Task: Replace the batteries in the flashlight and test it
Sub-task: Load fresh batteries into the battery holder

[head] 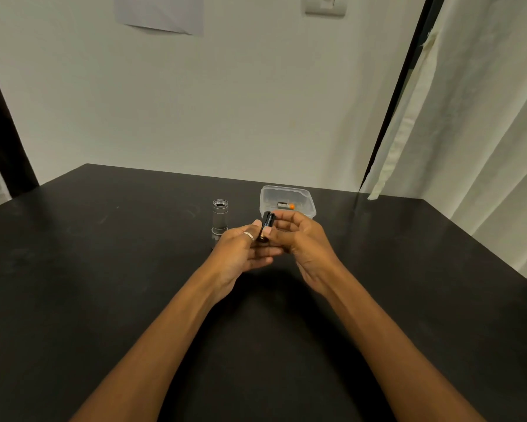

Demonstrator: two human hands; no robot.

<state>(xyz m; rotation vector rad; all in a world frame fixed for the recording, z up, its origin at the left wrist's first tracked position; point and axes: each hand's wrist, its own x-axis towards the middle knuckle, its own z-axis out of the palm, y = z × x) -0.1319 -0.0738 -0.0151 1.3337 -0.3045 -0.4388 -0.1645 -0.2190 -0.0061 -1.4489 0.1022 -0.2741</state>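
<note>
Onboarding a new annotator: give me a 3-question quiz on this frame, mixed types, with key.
1. True or false: the flashlight body lies flat on the table.
2. The battery holder is held by: A) left hand only B) right hand only C) both.
3. What lies inside the clear plastic container?

Key:
1. False, it stands upright, open end up.
2. C.
3. One battery with an orange end.

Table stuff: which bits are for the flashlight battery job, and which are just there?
For the job: black battery holder held in both hands (left hand, right hand); silver flashlight body; clear tub with a battery.

Just there: wall paper, light switch, curtain.
</note>
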